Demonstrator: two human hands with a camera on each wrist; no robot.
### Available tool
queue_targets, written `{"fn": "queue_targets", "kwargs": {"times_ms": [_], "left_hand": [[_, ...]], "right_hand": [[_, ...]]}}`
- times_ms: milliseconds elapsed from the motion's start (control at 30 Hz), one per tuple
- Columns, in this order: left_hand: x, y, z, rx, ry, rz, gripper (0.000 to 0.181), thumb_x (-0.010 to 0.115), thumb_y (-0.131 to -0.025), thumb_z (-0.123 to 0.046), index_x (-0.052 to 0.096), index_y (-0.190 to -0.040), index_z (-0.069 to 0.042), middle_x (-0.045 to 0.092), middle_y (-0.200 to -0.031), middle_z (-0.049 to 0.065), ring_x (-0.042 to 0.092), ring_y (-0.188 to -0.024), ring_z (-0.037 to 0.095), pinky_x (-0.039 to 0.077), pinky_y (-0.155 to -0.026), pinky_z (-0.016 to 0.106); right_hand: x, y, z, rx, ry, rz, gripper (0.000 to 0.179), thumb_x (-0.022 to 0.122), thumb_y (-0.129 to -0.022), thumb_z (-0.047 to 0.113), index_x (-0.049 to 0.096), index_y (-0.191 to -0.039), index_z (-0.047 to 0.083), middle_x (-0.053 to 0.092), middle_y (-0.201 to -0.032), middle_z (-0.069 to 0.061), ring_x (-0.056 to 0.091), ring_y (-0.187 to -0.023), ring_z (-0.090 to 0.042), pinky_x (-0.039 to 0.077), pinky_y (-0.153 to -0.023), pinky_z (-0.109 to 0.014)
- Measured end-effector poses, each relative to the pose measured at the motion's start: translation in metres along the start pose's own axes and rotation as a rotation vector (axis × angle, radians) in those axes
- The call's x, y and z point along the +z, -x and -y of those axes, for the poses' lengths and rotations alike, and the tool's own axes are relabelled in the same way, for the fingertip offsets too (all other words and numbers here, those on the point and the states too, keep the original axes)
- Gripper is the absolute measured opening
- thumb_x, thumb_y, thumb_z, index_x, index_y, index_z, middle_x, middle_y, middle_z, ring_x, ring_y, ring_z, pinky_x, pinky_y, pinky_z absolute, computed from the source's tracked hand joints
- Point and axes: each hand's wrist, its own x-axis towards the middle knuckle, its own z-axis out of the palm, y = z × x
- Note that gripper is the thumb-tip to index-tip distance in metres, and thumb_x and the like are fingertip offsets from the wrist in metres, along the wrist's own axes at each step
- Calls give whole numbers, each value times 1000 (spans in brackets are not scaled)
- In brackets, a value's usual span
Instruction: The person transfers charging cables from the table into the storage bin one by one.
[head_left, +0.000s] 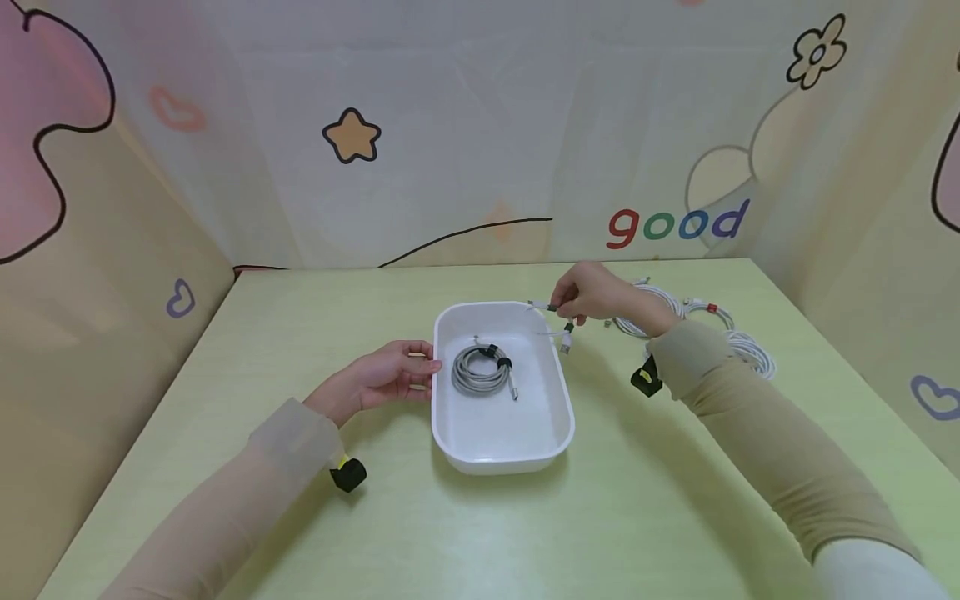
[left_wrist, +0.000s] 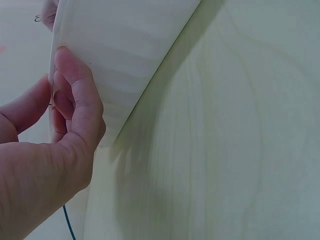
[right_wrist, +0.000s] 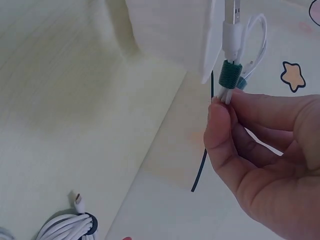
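Observation:
A white plastic tub stands mid-table with a coiled grey cable, bound by black ties, lying inside. My left hand pinches the tub's left rim, thumb on the inside and fingers along the outer wall, as the left wrist view also shows. Over the tub's right rim, my right hand pinches a short white USB cable between thumb and fingers. Dark green ties wrap this cable, and its metal USB plug points away from the fingertips. A loop of it shows behind the plug in the right wrist view.
Several coiled white cables lie at the back right: one near the right wrist, one with a red tie, another coil nearer. A printed curtain closes the table's back and sides. Black camera mounts hang below both wrists.

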Motion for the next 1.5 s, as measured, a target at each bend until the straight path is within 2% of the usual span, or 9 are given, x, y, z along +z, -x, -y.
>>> {"fn": "queue_targets", "kwargs": {"times_ms": [267,600,733,833,1033,1233,1333,1400,1500], "left_hand": [[0,0,0,5,5,0,7,52,-97,-3,49,-100,-8,61,-83,2,61,-70,12,59,-68,28],[-1,-3,3,1,-1,-6,7,51,-97,-3,49,-100,-9,61,-83,1,61,-70,12,59,-69,28],[0,-3,3,4,5,2,7,51,-97,-2,49,-99,-8,61,-82,1,61,-70,12,58,-68,28],[0,-2,3,5,9,9,7,51,-97,-2,49,-99,-8,61,-82,1,61,-70,12,58,-68,28],[1,-3,3,5,14,11,7,51,-97,-1,48,-98,-8,61,-82,2,61,-70,13,58,-67,28],[0,-3,3,-2,-9,-3,8,52,-97,-3,47,-100,-8,60,-84,2,60,-71,13,58,-67,28],[-1,-2,3,-4,-15,-6,9,52,-97,-3,46,-102,-8,59,-85,2,60,-72,13,58,-68,28],[-1,-2,2,-3,-17,-4,9,52,-97,-3,46,-102,-8,59,-86,2,60,-72,13,58,-68,28],[-1,-1,1,-3,-14,-2,10,52,-97,-3,46,-102,-8,60,-86,2,61,-72,14,58,-69,28]], "right_hand": [[10,-14,13,-36,33,21,9,68,-86,2,70,-94,-1,67,-79,-11,56,-64,-13,49,-54,-20],[20,-22,19,-41,34,31,10,69,-86,4,72,-95,-1,69,-82,-11,57,-71,-16,49,-64,-21],[19,-22,15,-36,19,-18,15,69,-89,12,73,-96,0,71,-83,-13,61,-71,-21,49,-61,-22],[15,-18,3,18,0,-116,19,66,-92,19,73,-94,1,71,-83,-13,62,-73,-24,47,-59,-23],[0,-2,-40,166,-13,-314,25,59,-95,20,70,-93,-2,67,-80,-13,60,-73,-26,46,-61,-24],[-10,19,-83,311,29,-444,32,57,-95,22,69,-93,-7,66,-79,-16,52,-71,-24,40,-62,-31],[-13,28,-101,399,61,-473,34,57,-94,25,68,-83,-6,62,-68,-10,50,-66,-23,38,-59,-31],[-14,33,-112,459,80,-466,37,56,-93,25,62,-71,-4,53,-60,-5,47,-62,-22,37,-55,-31],[-14,39,-125,527,97,-418,35,57,-91,26,50,-67,1,45,-63,-6,46,-64,-24,38,-55,-33]]}}
